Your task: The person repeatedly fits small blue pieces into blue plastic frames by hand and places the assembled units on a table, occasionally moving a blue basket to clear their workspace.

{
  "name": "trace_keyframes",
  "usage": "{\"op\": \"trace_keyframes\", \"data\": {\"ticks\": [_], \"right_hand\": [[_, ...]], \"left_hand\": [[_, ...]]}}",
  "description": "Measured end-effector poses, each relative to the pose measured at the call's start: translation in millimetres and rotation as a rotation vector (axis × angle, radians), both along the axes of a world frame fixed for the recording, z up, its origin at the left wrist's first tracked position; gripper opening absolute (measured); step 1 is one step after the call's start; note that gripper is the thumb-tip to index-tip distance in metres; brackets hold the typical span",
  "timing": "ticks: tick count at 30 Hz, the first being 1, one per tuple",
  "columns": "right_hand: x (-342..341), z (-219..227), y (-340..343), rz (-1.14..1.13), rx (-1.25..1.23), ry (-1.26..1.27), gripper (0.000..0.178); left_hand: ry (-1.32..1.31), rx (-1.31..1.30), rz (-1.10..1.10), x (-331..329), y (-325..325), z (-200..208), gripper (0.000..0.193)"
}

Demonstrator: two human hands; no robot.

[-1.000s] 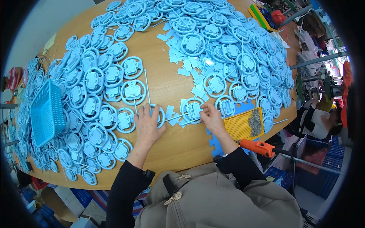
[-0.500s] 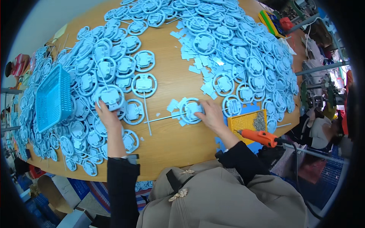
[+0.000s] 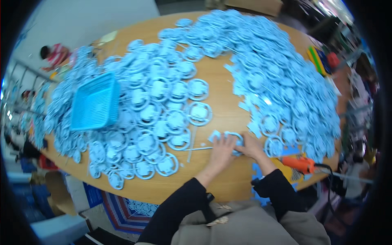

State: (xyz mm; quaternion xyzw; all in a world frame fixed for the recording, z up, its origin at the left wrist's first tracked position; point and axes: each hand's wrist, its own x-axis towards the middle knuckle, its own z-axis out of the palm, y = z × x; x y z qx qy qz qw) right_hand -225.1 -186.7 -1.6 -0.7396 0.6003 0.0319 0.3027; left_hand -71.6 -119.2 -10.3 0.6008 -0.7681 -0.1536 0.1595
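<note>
Both of my hands meet at a light-blue plastic ring-shaped part (image 3: 233, 134) with a flat centre, low over the table's middle. My left hand (image 3: 223, 150) lies across its left side with the fingers bent over it; their tips are blurred. From the right, my right hand (image 3: 252, 146) grips the rim between thumb and fingers. Much of the part is hidden under the hands. A thin rod (image 3: 199, 148) stretches left from beside my left hand. Small flat blue plates (image 3: 213, 136) show at the left fingertips.
Large heaps of matching ring parts (image 3: 159, 87) cover the left, back and right of the wooden table (image 3: 222, 87). A blue basket (image 3: 98, 124) rests on the left heap. An orange electric screwdriver (image 3: 300, 164) lies over a yellow tray (image 3: 289, 174) at right.
My left hand has left the ring part on the left heap and moved right, joining my right hand at the middle one. The whole view has shifted with my head.
</note>
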Motion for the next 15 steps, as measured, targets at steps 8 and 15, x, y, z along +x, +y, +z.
{"op": "trace_keyframes", "data": {"ticks": [8, 15], "right_hand": [[-29, 0, -1, -0.24, 0.132, -0.484, 0.062], [-121, 25, -2, -0.493, -0.518, 0.268, 0.065]], "left_hand": [[0.105, 0.077, 0.003, 7, -16, 39, 0.061], [-0.041, -0.373, 0.335, 187, -89, 109, 0.061]]}}
